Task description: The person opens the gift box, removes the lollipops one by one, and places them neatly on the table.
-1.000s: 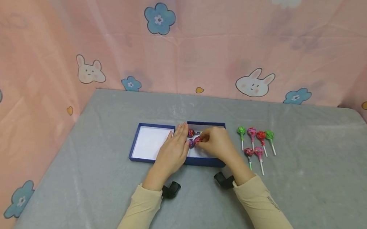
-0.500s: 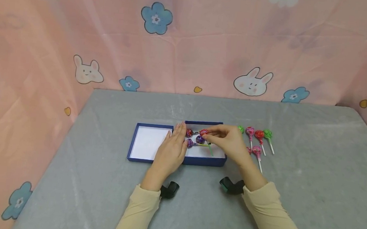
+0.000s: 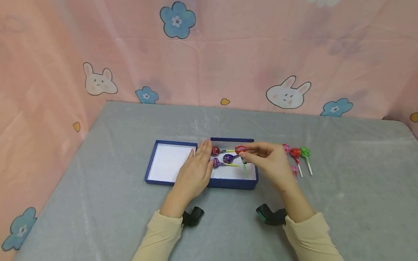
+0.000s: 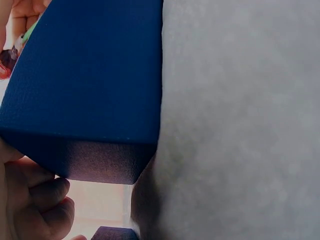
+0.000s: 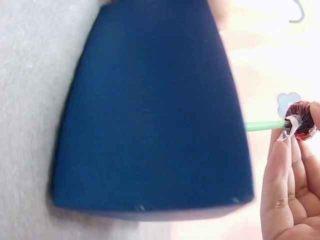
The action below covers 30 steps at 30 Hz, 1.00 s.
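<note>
Red lollipop [image 3: 240, 149] is pinched by right fingers [image 3: 257, 146]; box [image 3: 232, 184] is touched by straight left fingers [image 3: 203, 150]; green stick [image 5: 265, 126] should be lowered flat.

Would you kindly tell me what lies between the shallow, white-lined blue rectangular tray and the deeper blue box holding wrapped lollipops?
The person's left hand lies between the shallow tray and the deeper box, as the head view shows.

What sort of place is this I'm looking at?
Probably a small, purpose-made recording corner, though the wider room isn't visible: a grey table, pink cloth with rabbits and flowers closing in its back and sides, and a black device at each wrist.
</note>
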Available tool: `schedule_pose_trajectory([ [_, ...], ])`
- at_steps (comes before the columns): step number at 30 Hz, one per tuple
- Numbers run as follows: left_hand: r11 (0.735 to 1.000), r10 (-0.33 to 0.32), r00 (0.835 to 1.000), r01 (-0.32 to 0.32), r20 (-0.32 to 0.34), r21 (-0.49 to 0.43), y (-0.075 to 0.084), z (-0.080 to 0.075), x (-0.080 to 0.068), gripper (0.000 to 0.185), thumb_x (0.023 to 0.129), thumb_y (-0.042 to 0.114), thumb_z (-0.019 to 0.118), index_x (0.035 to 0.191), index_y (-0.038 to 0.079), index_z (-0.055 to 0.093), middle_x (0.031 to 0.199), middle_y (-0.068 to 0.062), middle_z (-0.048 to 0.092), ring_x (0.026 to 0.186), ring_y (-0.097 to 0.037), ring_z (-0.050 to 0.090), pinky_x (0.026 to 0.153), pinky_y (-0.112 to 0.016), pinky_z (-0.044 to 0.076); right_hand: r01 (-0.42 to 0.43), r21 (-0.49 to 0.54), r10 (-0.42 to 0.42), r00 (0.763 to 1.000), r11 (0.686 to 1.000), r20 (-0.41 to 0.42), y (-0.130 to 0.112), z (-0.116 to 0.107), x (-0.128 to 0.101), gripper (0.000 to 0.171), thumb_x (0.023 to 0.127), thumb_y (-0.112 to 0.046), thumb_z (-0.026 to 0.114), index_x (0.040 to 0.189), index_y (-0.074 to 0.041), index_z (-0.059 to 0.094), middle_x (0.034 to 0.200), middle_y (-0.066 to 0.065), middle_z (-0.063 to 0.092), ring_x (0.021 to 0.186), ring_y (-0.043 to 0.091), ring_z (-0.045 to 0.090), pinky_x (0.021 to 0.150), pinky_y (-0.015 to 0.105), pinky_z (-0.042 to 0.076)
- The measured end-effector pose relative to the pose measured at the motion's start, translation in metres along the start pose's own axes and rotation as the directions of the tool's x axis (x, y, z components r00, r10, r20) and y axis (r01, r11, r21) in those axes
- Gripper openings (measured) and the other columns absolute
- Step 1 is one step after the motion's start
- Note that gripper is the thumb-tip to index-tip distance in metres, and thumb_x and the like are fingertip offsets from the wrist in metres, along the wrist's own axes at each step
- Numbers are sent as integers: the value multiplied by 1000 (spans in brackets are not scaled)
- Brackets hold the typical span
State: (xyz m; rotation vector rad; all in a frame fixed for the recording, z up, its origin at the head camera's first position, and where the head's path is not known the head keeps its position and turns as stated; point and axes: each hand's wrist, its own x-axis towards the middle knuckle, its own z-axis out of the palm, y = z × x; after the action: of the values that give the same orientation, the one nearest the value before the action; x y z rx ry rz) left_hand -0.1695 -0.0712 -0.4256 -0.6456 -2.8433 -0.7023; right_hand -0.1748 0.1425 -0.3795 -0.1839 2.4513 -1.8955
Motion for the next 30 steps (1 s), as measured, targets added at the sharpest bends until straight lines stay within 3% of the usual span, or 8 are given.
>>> schedule_pose_trajectory([
  [6,1000,3,1000,-3,2,1,0,0,0,52,100,20,39,145,-4,28,151,-15,28,140,-26,24,112,-47,20,27,60,-23,998,998,-66,-3,-15,-9,30,82,-9,73,102,12,66,85,1,71,75,9,67,72,23,54],
  [10,1000,2,1000,-2,-1,1,-1,0,0,52,100,19,39,145,-4,29,151,-15,28,139,-26,25,112,-47,19,41,56,-35,993,998,-113,-3,-25,-14,30,83,-11,73,102,11,66,84,-3,70,73,8,67,63,21,53],
  [16,1000,2,1000,-2,3,-10,-1,1,0,52,100,18,39,146,-4,27,151,-14,27,139,-26,25,112,-47,19,67,81,-53,986,994,-159,-1,-40,-21,14,83,-11,73,94,-2,72,80,-8,69,71,6,65,65,19,53],
  [19,1000,1,1000,-1,0,-10,-1,2,0,52,100,18,40,146,-4,27,151,-14,27,139,-25,25,112,-46,19,78,150,-52,983,986,-174,0,-47,-24,8,83,-6,72,89,-9,74,80,-8,70,70,6,65,63,17,52],
  [23,1000,2,1000,-2,-1,-8,-1,2,0,53,100,18,40,146,-4,27,151,-14,27,139,-25,25,112,-46,19,109,245,-61,979,963,-196,4,-55,-29,14,82,2,70,87,-10,75,79,-5,71,68,7,65,63,18,52],
  [30,1000,-9,1000,9,13,-9,-1,0,0,52,101,19,39,146,-4,26,151,-15,27,139,-26,25,112,-47,19,143,287,-78,971,947,-227,10,-63,-33,18,83,6,67,87,-10,75,80,-4,71,68,9,66,67,18,53],
])
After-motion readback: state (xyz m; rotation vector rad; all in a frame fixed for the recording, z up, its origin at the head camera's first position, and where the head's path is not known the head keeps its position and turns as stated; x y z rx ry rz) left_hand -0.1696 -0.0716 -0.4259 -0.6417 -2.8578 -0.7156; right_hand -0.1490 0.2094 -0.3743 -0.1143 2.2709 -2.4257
